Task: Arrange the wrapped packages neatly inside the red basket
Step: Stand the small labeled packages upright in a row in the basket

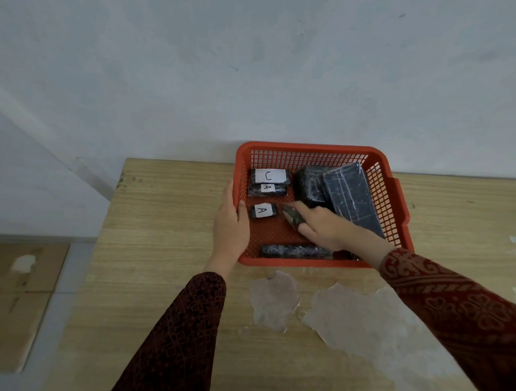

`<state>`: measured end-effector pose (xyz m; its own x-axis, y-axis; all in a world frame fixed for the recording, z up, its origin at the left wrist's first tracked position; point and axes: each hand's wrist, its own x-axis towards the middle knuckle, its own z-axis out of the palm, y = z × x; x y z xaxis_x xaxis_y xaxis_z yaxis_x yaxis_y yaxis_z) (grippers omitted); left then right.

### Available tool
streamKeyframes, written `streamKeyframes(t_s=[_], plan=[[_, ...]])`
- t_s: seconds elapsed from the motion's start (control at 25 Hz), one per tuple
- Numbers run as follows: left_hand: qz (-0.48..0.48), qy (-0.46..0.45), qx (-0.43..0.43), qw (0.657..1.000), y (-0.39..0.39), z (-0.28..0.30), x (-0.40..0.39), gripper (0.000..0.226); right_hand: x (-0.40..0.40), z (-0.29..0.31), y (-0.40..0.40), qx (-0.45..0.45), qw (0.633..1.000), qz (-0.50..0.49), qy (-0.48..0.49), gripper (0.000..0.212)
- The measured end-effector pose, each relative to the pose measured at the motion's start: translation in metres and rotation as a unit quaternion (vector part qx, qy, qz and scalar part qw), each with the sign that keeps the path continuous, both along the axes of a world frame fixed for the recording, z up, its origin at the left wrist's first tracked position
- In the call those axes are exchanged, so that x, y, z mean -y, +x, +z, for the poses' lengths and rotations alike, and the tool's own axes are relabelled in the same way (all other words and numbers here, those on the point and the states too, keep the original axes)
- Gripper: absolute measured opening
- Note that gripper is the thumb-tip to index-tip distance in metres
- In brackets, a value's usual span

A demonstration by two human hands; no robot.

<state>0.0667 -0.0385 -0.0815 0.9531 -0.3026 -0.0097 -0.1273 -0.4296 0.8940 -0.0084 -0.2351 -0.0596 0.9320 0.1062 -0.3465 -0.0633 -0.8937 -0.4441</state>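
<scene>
While the basket point(311, 149) on the table point(168, 221) holds six packages, three labelled at 10 o'clock, two big at 2, one long at 6, the left hand point(231, 226) clamps its left rim and the right hand point(323, 227) reaches in, fingers spread.

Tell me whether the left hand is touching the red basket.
Touching. The head view shows the left hand gripping the red basket at its left rim, thumb hooked over the edge, fingers outside the wall.
</scene>
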Motion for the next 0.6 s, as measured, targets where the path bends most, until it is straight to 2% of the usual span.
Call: streamKeyframes(t_s=[0.08,0.24,0.44,0.6], plan=[[-0.001,-0.002,0.001,1.0,-0.001,0.0,0.0,0.05,-0.001,-0.001,0.006,0.004,0.99,-0.107,0.088,0.038],[-0.005,-0.009,-0.004,1.0,0.0,-0.001,-0.001,0.05,-0.006,-0.008,0.005,0.022,0.953,-0.24,0.181,0.031],[0.001,-0.01,0.005,1.0,0.0,-0.002,-0.001,0.05,-0.018,-0.015,-0.004,0.024,0.941,-0.278,0.19,0.028],[0.003,-0.01,0.0,1.0,0.002,-0.004,-0.001,0.051,-0.022,-0.02,-0.007,0.051,0.932,-0.318,0.165,0.038]])
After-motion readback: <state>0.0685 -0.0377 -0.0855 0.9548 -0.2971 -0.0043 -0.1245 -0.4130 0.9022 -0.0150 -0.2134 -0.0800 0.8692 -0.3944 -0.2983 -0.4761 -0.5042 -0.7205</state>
